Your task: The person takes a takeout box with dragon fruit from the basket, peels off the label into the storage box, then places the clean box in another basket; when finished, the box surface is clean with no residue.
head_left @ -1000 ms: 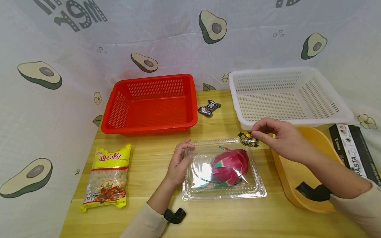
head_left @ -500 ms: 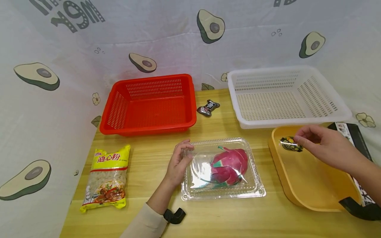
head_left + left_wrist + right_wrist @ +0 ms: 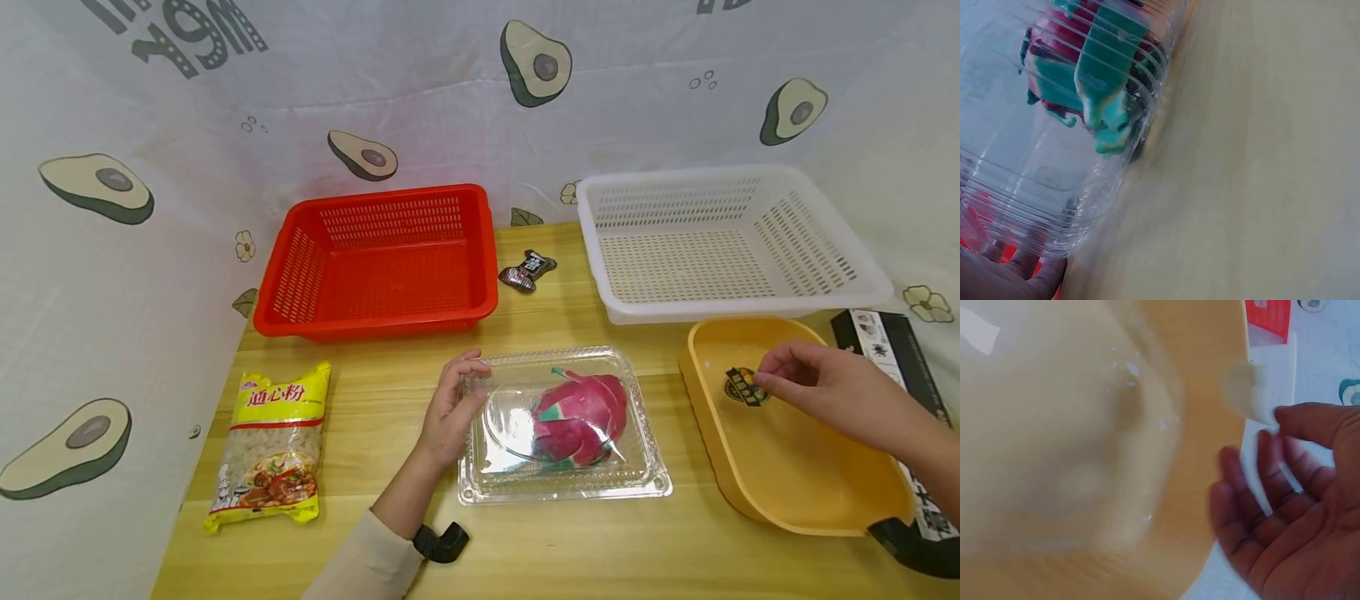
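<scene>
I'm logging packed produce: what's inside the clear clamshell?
One pink dragon fruit, visible through the clear lid; its own body hides its underside.

Pinched dark sticker, clear box

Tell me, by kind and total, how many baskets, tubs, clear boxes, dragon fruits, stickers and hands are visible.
Red basket, white basket: 2
Tub: 1
Clear box: 1
Dragon fruit: 1
Sticker: 1
Left hand, right hand: 2
Total: 8
</scene>
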`<state>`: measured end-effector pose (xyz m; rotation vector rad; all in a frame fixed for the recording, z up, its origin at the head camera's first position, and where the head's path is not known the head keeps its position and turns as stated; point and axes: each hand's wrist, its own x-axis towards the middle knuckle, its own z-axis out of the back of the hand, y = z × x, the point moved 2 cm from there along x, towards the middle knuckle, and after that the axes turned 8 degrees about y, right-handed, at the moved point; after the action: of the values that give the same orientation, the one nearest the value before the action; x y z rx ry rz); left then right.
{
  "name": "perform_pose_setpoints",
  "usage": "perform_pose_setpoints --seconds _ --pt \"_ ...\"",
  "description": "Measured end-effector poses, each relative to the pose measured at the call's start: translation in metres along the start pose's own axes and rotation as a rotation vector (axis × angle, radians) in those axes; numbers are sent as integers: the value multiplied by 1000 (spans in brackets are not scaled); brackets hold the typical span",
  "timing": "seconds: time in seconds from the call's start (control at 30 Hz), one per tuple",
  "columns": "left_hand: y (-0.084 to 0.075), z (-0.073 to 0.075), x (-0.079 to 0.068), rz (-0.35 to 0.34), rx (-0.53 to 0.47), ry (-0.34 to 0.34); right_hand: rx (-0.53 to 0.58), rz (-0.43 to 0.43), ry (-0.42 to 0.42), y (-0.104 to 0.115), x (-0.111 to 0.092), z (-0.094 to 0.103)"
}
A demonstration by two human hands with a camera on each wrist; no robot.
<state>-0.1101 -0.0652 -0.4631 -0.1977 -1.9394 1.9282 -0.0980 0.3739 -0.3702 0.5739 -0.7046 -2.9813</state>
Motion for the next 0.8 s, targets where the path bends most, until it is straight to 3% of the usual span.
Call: perform_pose_setpoints --seconds 0.13,0.4,0.6,0.8 --pt "1 0 0 -1 0 1 -54 -35 61 -6 5 1" --pt "0 0 1 3 -5 0 -36 -52 51 -10 8 1" --pt "1 0 1 -1 -11 1 -39 -23 -42 -8 10 5" --pt "1 0 1 -11 -21 2 30 -36 -154 -9 14 18"
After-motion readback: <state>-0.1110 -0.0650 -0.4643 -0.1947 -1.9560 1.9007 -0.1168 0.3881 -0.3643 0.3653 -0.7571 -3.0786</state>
